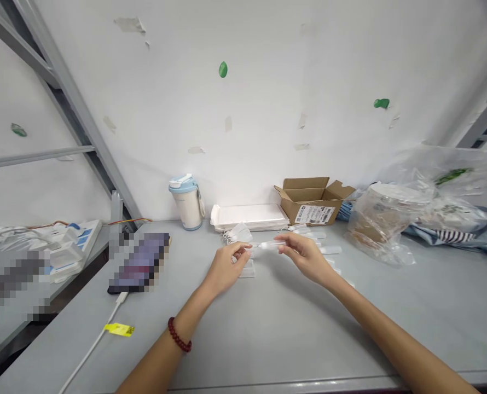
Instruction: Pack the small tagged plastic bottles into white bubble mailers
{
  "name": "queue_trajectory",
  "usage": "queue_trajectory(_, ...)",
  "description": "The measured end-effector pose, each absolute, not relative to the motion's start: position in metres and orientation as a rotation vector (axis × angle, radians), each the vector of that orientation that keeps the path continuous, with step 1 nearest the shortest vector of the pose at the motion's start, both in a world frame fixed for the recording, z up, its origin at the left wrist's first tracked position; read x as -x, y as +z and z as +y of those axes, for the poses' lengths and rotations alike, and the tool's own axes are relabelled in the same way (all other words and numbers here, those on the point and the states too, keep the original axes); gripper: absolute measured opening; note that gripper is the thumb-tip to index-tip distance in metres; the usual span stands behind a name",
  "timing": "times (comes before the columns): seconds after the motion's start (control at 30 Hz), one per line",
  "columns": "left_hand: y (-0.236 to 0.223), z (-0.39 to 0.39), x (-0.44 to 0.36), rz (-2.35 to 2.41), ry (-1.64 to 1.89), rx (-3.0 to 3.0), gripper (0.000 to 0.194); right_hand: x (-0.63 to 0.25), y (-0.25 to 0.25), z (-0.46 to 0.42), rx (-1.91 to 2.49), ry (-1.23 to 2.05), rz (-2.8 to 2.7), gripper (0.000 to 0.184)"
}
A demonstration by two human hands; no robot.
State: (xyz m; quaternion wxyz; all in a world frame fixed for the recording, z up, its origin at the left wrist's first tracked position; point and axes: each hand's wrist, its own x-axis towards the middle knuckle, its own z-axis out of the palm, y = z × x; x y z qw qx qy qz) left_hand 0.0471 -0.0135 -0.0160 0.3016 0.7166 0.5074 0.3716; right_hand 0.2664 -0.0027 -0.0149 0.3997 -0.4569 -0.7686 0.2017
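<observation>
One clear tube (270, 245), level above the table (235, 339), pinched at its far end between the thumb and fingers of my right hand (307, 258), its narrow tip toward my left hand (224, 269), thumb and fingers curled nearly together, grip unclear. Several similar tubes (329, 250), lying beside and beyond my right hand, finished or not unclear; small clear pieces (247, 268), loose beside my left fingers, unattached to the held tube.

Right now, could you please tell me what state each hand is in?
Left hand: fingers curled near the tube's thin tip; whether it grips anything can't be told.
Right hand: closed, holding the slim translucent white tube between thumb and fingers.
</observation>
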Motion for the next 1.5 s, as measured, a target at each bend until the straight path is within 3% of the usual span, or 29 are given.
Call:
queue_trajectory(0.27, -0.011, -0.012, -0.045, 1.288, 1.013, -1.596, 0.037, -0.260, -0.020, -0.007, 1.117, 0.421, -1.896, 0.018)
queue_trajectory(0.43, -0.006, -0.014, -0.045, 1.284, 1.012, -1.543, 0.030, -0.259, -0.015, -0.010, 1.112, 0.391, -1.822, 0.015)
queue_trajectory(1.5, -0.004, -0.017, -0.047, 0.993, 0.973, -1.247, 0.030, -0.256, -0.012, -0.018, 0.981, 0.432, -1.828, 0.014)
